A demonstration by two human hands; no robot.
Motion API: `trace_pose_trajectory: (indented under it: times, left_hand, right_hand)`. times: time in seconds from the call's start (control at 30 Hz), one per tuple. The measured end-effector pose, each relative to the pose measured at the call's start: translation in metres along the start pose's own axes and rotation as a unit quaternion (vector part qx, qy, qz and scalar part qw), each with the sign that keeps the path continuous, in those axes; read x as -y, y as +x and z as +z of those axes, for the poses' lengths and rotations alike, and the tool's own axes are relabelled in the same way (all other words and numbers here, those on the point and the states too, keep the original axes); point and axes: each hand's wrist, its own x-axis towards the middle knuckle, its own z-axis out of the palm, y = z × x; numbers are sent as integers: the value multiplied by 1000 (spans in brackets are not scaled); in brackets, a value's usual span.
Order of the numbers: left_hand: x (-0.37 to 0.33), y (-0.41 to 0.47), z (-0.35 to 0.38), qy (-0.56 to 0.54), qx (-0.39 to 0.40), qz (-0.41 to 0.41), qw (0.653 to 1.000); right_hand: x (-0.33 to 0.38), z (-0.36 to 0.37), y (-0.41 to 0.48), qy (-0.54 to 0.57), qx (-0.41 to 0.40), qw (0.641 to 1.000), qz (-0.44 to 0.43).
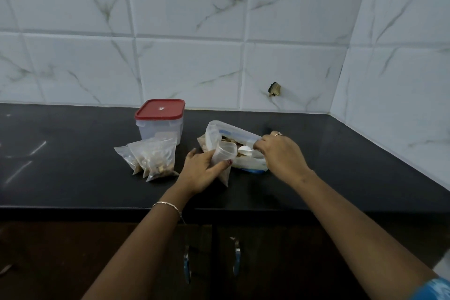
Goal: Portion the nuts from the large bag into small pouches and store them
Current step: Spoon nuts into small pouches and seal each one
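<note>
Black worktop [73,178] against a white marbled tile wall [194,19], corner to the far right.

My left hand [203,173] grips a small clear pouch [225,153], fingers wrapped around it just below its mouth. The mouth stands open and tilts toward the right. The pouch's lower tip points down toward the worktop at the near side; I cannot tell whether it touches.

My right hand [280,153] pinches the handle of a white spoon [244,150]. Fingers are closed narrow on it. The spoon bowl sits just right of the pouch mouth, over the opening of the large bag [233,134].

The large bag lies on the worktop between my hands, a little farther away, clear with a blue zip strip, its mouth spread open. Brown nuts [227,139] show inside, near the far edge of the opening.

Left of my left hand, filled pouches [153,158] lean together in a cluster, nuts settled in their lower halves. At least three; the exact count is hard to read.

Just behind that cluster stands a clear container [159,126] with a red lid [159,109] on it. Contents not readable.

A bracelet [168,206] circles my left wrist. A ring [278,134] shows on my right hand. Dark cabinet doors [219,263] with handles sit below the worktop's near edge.
</note>
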Motion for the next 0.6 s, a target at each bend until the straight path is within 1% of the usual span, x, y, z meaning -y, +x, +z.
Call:
trace_pose_trajectory:
  times: [0.07,0.17,0.27,0.33,0.4,0.47,0.53,0.57,0.6]
  left_hand:
    - [3,-4,-1,-19,22,-28,999]
    - [3,-12,-6,-102,44,-65,992]
    - [-2,-17,-7,-87,44,-57,994]
    - [-4,-18,-7,-77,51,-51,994]
    - [-4,-18,-7,-83,60,-54,993]
    - [-4,-18,-6,-88,60,-55,993]
    - [-6,-18,-6,-100,54,-56,992]
    - [-7,-18,-7,-111,47,-59,991]
    - [-8,-18,-7,-123,37,-64,990]
  right_hand:
    - [2,-1,1,-50,11,999,-3]
    - [4,2,4,-102,21,995,-2]
    - [5,4,6,-107,26,994,-9]
    - [5,4,5,-72,19,997,6]
    - [4,4,4,-6,13,999,43]
    - [2,2,4,84,17,991,103]
    - [-2,1,6,157,21,975,154]
    - [-4,1,7,169,15,972,165]
    - [-6,1,7,158,10,974,164]
